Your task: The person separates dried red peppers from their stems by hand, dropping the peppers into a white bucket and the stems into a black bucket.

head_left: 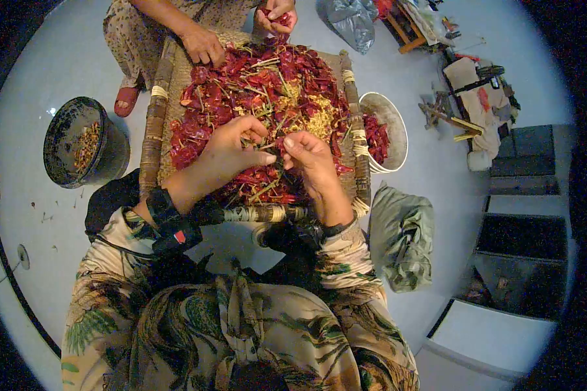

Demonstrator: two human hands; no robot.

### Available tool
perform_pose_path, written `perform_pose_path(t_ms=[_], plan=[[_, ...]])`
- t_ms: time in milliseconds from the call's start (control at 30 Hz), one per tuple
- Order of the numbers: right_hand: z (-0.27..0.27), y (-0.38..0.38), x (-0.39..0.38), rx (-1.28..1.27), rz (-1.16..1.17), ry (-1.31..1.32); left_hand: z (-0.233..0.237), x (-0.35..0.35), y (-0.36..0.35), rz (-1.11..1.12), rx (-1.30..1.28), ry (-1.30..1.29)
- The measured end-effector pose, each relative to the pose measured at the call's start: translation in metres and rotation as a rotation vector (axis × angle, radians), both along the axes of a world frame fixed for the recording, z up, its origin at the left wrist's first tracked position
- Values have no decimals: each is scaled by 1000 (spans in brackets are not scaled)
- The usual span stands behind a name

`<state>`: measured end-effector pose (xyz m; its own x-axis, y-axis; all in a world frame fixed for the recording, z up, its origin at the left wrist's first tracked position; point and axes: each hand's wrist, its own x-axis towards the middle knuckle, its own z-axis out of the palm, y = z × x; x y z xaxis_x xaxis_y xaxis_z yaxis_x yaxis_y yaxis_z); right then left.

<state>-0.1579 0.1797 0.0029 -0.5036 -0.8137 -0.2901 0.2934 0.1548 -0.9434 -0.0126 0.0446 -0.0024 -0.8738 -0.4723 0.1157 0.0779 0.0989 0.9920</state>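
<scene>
1. Counted two own hands over one woven tray [151,130]: left hand [231,148] and right hand [314,161], close together above the near half.
2. Left hand: palm down, thumb and forefinger pressed together on one chilli [278,147], remaining fingers curled loosely.
3. Right hand: thumb and fingertips pinched on the other end of the same chilli, knuckles raised toward the camera.
4. Chilli located between the two hands, just above the near part of the heap and not far from the tray's near rail.
5. Recorded one pile of chillies [254,85] covering most of the tray. Far too many to count; mixed with pale stems and one yellowish patch of seeds [316,114].
6. Counted two containers on the floor. One black bucket [111,156], left of the tray and apart from it, with brownish bits inside. One white bowl [397,127] against the tray's right rail, holding red chillies.
7. Counted two hands of another person at the far end: one hand [203,44] resting on the far left corner of the tray, a second hand [275,14] closed around red chillies.
8. Noted one red sandal [125,99] beside the far left corner.
9. Noted one crumpled green cloth [403,234] on the floor, right of the tray.
10. Counted two black wristbands [173,221], one per own wrist.
</scene>
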Motion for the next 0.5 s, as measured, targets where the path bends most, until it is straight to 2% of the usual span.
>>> perform_pose_path(t_ms=[133,233,333,433,500], plan=[[-3,1,2,-38,76,-124,1,-2,3,58,-223,31],[-6,0,2,-7,94,-94,2,-1,1,71,-320,60],[9,-5,14,-25,-17,495,4,-1,1,85,-308,59],[7,-6,22,-95,21,467,2,-1,0,92,-319,70],[4,-7,25,-62,61,564,2,0,0,89,-318,72]])
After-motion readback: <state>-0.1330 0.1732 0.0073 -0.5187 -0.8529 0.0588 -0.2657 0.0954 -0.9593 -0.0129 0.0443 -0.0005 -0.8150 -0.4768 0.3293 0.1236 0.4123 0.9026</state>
